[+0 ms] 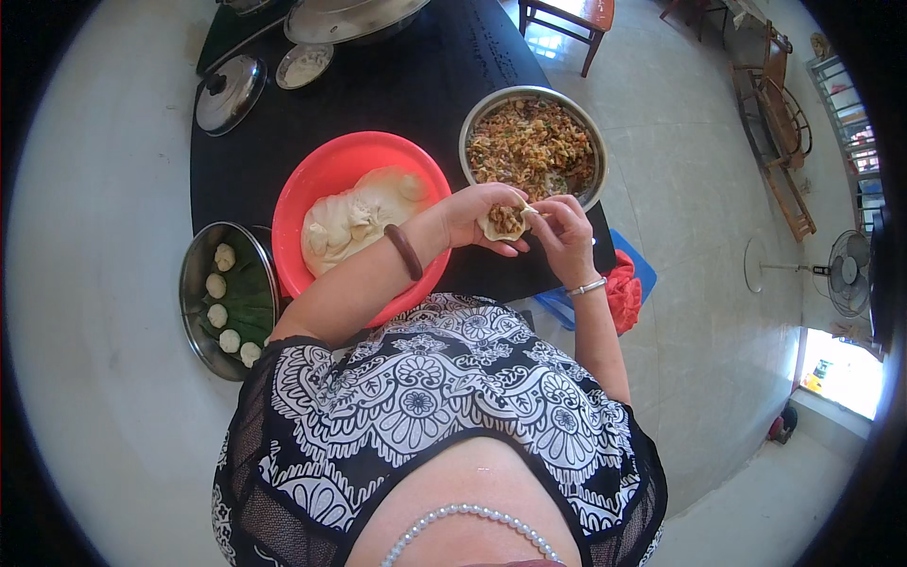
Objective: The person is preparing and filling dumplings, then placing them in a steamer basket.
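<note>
My left hand (476, 216) cups a round dough wrapper (504, 222) that holds a mound of chopped filling. The fingertips of my right hand (567, 237) pinch the wrapper's edge on its right side, and the filling still shows in the open middle. Just beyond my hands stands a steel bowl (464, 152) of chopped, mixed filling (531, 145). Under my left forearm is a red plastic basin (301, 186) with a large, soft mass of dough (354, 212) in it. My forearm hides part of the basin and dough.
Left of the basin, a steel pan (186, 290) lined with green leaves (251, 301) holds several formed dough balls (216, 285). Farther back on the black table (382, 92) are a pot lid (230, 96), a small bowl of white powder (305, 67) and a large metal lid (347, 18). A blue stool (641, 266) bears red cloth (623, 294).
</note>
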Motion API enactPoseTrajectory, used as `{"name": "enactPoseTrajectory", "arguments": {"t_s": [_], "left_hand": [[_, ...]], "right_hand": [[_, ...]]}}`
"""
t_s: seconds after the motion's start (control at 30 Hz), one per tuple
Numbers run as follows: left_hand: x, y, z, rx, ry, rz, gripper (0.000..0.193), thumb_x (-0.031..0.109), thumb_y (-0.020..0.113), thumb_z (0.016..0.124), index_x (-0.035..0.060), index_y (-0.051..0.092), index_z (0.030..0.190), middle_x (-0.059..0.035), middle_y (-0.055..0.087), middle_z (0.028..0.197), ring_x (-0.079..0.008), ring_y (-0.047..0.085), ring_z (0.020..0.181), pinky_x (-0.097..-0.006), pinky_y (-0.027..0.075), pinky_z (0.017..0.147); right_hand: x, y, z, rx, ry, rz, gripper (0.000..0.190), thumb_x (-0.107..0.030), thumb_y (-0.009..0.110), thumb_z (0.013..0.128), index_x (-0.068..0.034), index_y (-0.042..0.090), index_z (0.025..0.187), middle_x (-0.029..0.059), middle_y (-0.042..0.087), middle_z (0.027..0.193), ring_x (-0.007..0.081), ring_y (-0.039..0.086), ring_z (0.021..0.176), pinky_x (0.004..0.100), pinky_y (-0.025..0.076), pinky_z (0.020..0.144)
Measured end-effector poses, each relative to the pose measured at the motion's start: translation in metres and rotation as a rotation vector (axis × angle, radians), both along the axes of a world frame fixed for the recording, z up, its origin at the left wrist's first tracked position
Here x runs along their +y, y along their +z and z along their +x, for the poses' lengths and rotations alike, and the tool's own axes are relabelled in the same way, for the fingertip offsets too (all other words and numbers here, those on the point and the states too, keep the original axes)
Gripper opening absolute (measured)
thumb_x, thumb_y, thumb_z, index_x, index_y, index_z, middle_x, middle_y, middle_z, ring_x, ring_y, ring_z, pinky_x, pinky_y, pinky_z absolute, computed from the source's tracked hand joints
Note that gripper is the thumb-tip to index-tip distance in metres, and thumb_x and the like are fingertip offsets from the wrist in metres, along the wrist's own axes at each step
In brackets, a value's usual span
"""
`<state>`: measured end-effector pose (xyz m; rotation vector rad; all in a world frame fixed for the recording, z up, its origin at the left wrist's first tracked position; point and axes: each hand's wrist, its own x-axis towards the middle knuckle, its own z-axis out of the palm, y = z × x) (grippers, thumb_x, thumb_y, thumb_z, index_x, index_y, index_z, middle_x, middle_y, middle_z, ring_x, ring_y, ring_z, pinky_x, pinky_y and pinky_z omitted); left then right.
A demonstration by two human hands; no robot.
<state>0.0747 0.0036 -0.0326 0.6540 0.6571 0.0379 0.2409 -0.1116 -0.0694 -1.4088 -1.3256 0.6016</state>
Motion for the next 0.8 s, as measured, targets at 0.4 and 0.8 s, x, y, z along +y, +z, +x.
{"name": "enactPoseTrajectory", "arguments": {"t_s": [0.4,0.8], "left_hand": [[-0.002,-0.003,0.004,0.193,-0.115,0.270,0.032,0.021,0.056,0.092,0.0080,0.055,0.120,-0.0138,0.067,0.099,-0.0311,0.072,0.079,-0.0358,0.062,0.057],[0.025,-0.010,-0.009,-0.028,-0.090,-0.061,0.038,0.024,0.050,0.094,-0.0035,0.054,0.120,-0.0190,0.066,0.109,-0.0345,0.070,0.089,-0.0403,0.061,0.076]], "right_hand": [[-0.003,0.023,-0.010,-0.059,0.024,0.054,0.016,-0.005,0.074,0.082,-0.002,0.068,0.096,0.0064,0.059,0.095,0.0094,0.061,0.069,0.0218,0.050,0.057],[0.001,-0.024,-0.008,0.372,-0.018,-0.154,0.015,-0.012,0.067,0.091,-0.001,0.066,0.100,0.0024,0.063,0.088,0.0081,0.062,0.075,0.0219,0.052,0.066]]}}
